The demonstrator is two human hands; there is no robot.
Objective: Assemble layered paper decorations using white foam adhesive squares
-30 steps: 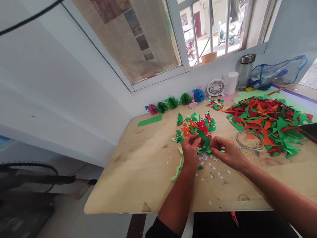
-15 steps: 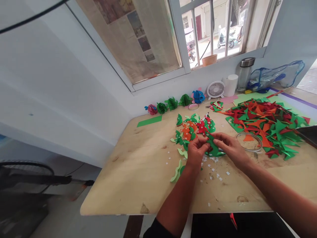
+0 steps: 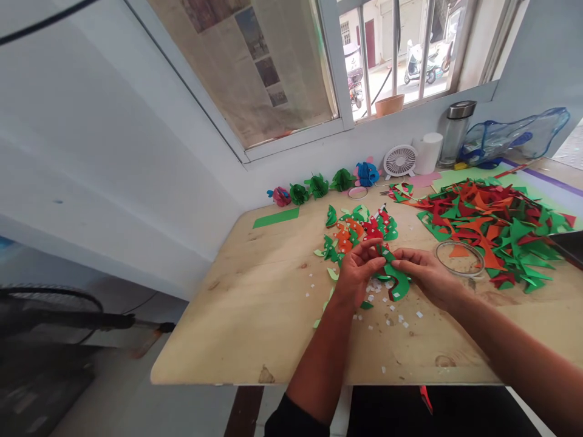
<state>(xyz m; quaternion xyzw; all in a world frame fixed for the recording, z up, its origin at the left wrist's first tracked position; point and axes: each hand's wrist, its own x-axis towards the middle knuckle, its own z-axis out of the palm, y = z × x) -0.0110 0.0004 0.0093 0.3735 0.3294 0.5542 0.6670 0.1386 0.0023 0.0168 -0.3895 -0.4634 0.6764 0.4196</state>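
A curved green paper piece (image 3: 399, 287) with a dark red edge hangs between my two hands above the table. My left hand (image 3: 362, 270) pinches its upper left part with thumb and fingers. From the right, my right hand (image 3: 419, 271) grips the same piece between thumb and fingers. Below and around them lie small white squares (image 3: 401, 318). Just beyond my hands are orange cut shapes (image 3: 345, 235) and red cut shapes (image 3: 373, 227) dotted with white squares, among green ones.
A big heap of red, orange and green scraps (image 3: 478, 209) covers the right side, with a tape ring (image 3: 460, 259) before it. Along the wall stand paper flowers (image 3: 319, 186), a small fan (image 3: 399, 161) and a glass bottle (image 3: 455, 135). A green strip (image 3: 276, 218) lies at the back left.
The green piece has turned between my fingers, and its curved lower end now hangs lower with the dark red edge showing. My left hand has moved slightly left. The view has shifted a little.
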